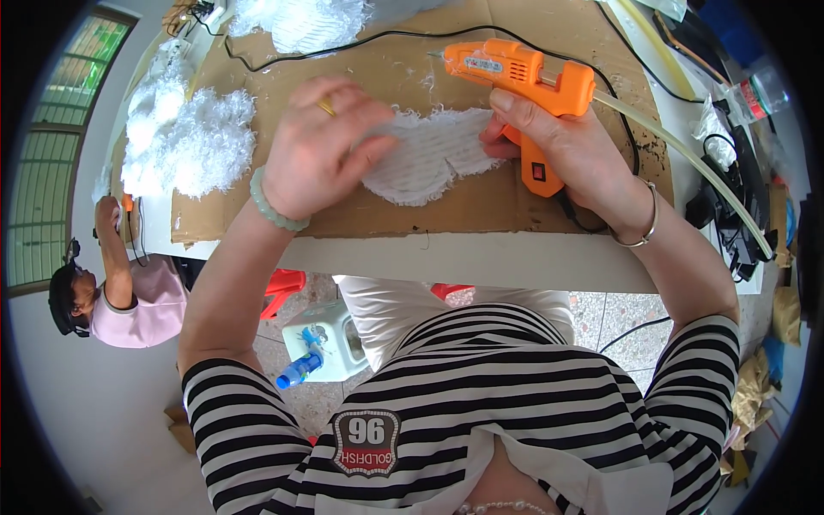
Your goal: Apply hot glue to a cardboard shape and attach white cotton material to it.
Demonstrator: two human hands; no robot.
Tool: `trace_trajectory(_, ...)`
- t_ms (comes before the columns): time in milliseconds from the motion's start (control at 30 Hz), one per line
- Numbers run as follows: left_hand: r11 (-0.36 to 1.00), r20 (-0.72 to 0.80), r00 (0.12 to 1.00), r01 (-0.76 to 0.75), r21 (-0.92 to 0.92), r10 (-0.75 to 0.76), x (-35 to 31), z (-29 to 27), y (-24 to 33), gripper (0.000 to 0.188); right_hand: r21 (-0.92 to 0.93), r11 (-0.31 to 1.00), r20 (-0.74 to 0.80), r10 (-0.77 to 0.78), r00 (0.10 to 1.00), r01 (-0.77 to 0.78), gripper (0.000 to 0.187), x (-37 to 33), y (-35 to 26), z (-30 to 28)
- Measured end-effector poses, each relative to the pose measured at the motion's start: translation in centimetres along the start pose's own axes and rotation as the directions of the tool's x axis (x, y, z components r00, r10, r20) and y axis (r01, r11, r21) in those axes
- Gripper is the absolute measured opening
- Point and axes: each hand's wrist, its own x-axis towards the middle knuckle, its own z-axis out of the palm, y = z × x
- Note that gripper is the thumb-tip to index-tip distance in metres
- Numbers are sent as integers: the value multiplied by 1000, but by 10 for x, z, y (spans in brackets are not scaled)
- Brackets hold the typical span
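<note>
My right hand (571, 142) is closed around an orange hot glue gun (524, 73), whose nozzle points left. A long translucent glue stick (687, 142) sticks out of its back. Below the gun lies a white fluffy fabric piece (429, 159) with frayed edges and a notch at its lower side. Fingertips of my right hand reach its right end; whether they grip it I cannot tell. At the fabric's left end is my left hand (318, 142), blurred by motion, thumb and fingers apart and nothing seen in them.
Brown cardboard (335, 210) covers the table. White fluffy pieces (202, 142) are heaped at left, with more (300, 26) at the far edge. A black cable (378, 36) crosses the board. A plastic bottle (764, 94) lies at right. Another person (129, 300) works at far left.
</note>
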Motion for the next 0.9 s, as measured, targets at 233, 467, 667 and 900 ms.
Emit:
trace_trajectory(233, 912, 71, 943, 332, -243, -325, 4, 6, 5, 61, -10, 1000, -6, 8, 1000, -8, 31, -1, -1, 1)
trace_trajectory(467, 984, 192, 973, 149, -95, -129, 8, 5, 19, 59, 13, 1000, -1, -7, 1000, 7, 30, -2, 0, 1)
trace_trajectory(667, 967, 176, 963, 227, -112, -205, 11, 6, 22, 56, 10, 1000, -2, -20, 1000, 20, 31, -2, 0, 2)
trace_trajectory(900, 976, 242, 960, 177, -126, -143, 12, 11, 21, 41, 12, 1000, -15, -5, 1000, 5, 31, -2, 2, 1)
